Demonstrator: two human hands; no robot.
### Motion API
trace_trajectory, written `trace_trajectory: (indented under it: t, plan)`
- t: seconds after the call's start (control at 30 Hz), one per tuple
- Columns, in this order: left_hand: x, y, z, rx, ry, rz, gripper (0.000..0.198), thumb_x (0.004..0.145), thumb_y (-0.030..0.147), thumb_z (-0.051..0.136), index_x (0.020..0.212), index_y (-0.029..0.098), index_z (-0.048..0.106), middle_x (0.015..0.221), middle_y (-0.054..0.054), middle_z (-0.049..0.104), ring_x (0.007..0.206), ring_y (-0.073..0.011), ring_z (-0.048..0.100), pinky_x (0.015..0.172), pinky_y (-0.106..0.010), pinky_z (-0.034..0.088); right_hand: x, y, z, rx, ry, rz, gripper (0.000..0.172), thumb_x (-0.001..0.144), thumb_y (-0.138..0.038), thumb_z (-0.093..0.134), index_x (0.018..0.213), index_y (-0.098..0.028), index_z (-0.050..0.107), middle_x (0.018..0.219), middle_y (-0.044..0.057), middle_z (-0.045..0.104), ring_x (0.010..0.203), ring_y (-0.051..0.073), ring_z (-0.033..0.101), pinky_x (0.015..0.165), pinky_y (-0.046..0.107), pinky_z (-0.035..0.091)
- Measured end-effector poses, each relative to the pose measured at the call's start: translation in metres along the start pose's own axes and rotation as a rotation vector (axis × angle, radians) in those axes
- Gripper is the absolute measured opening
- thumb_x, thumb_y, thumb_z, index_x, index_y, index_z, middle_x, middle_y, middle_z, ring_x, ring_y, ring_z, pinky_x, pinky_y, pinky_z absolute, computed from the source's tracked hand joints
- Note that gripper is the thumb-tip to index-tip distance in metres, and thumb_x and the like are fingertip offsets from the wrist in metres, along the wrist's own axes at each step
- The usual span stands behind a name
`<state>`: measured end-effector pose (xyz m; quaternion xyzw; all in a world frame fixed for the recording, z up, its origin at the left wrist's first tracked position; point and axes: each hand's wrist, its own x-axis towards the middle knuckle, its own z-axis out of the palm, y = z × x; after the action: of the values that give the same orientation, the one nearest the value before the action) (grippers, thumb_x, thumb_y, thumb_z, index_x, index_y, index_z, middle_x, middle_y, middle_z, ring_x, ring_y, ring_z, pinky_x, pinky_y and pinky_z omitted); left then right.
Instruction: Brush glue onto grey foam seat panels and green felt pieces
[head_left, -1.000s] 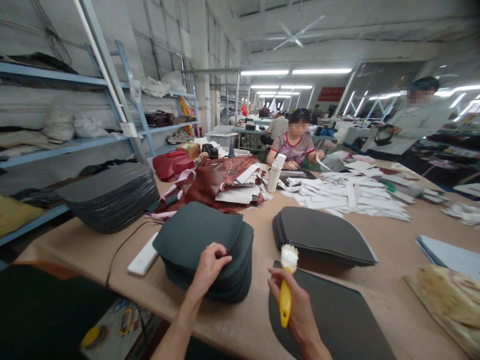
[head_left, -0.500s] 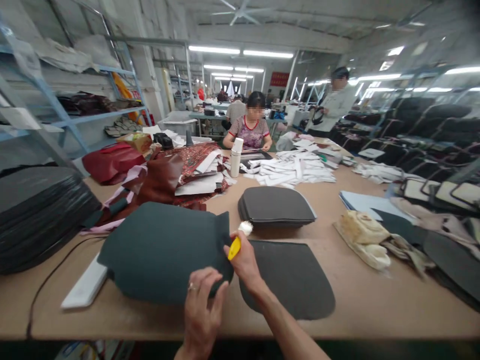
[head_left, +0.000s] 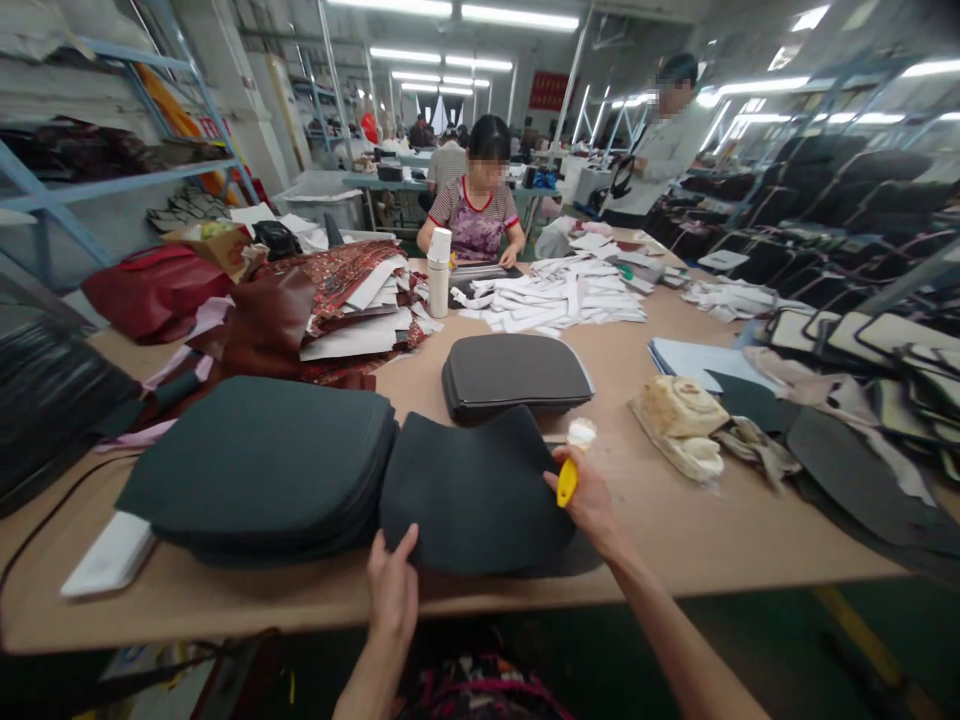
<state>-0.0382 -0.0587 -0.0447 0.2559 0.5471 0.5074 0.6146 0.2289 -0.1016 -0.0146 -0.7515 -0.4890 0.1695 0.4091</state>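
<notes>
A dark green sheet (head_left: pixel 472 490) is held up between both hands, its middle sagging, over a grey piece that shows only at its lower right edge. My left hand (head_left: pixel 394 580) pinches its lower left corner. My right hand (head_left: pixel 589 495) grips a yellow-handled brush (head_left: pixel 568 482), white bristles up, and its fingers also touch the sheet's right edge. A thick stack of dark green pieces (head_left: pixel 255 460) lies to the left. Behind the sheet sits a smaller stack of grey pieces (head_left: pixel 517 370).
A cream block (head_left: pixel 679 405) on plastic lies to the right. A white bottle (head_left: pixel 439 275) stands near white strips (head_left: pixel 562 290). Across the table (head_left: pixel 645 530) sits a person (head_left: pixel 480 205). A white bar (head_left: pixel 109 555) lies at the left, beside a cable.
The dark green sheet has come off the left stack and moved right, over the grey piece. My right hand moved right with the brush; my left now holds the sheet's corner. The view has shifted.
</notes>
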Motion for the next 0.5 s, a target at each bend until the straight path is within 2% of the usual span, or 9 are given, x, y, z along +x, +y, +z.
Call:
trace_trajectory:
  t: [0.13,0.23,0.33,0.4,0.5]
  plan:
    - [0.021,-0.038,0.022,0.209,-0.066,0.050,0.043,0.053,0.024,0.076,0.090,0.018,0.055,0.063,0.005,0.058,0.059,-0.0109,0.058,0.058,-0.023,0.047,0.000,0.063,-0.022,-0.069,0.042,0.094,0.025,0.072,-0.033,0.049,0.093,-0.019,0.051,0.085,0.006,0.060,0.069,0.019,0.056,0.063,0.030,0.041]
    - [0.033,-0.053,0.033,0.388,-0.096,0.091,0.026,0.066,0.024,0.071,0.084,0.016,0.055,0.059,0.007,0.051,0.052,-0.0085,0.051,0.054,-0.023,0.044,-0.001,0.098,-0.030,-0.113,0.052,0.149,0.028,0.071,-0.034,0.048,0.095,-0.019,0.053,0.077,0.004,0.059,0.064,0.018,0.055,0.058,0.029,0.039]
    - [0.039,-0.056,0.036,0.537,-0.082,0.150,0.013,0.080,0.026,0.059,0.084,0.014,0.055,0.064,0.006,0.052,0.053,-0.0084,0.050,0.056,-0.025,0.044,-0.004,0.117,-0.033,-0.151,0.058,0.182,0.035,0.072,-0.033,0.048,0.104,-0.019,0.053,0.066,0.000,0.054,0.058,0.018,0.052,0.055,0.028,0.036]
    - [0.039,-0.055,0.035,0.613,-0.070,0.196,0.017,0.075,0.020,0.061,0.090,0.016,0.054,0.061,0.007,0.051,0.054,-0.0094,0.050,0.059,-0.026,0.044,-0.006,0.124,-0.034,-0.169,0.062,0.188,0.041,0.073,-0.033,0.048,0.110,-0.018,0.052,0.063,-0.001,0.052,0.056,0.017,0.050,0.054,0.027,0.034]
    - [0.034,-0.052,0.033,0.695,-0.051,0.257,0.038,0.062,0.011,0.061,0.098,0.018,0.051,0.055,0.010,0.048,0.054,-0.0110,0.051,0.062,-0.025,0.042,-0.007,0.129,-0.035,-0.175,0.053,0.174,0.046,0.074,-0.034,0.048,0.116,-0.018,0.049,0.063,-0.001,0.052,0.056,0.017,0.049,0.053,0.027,0.034]
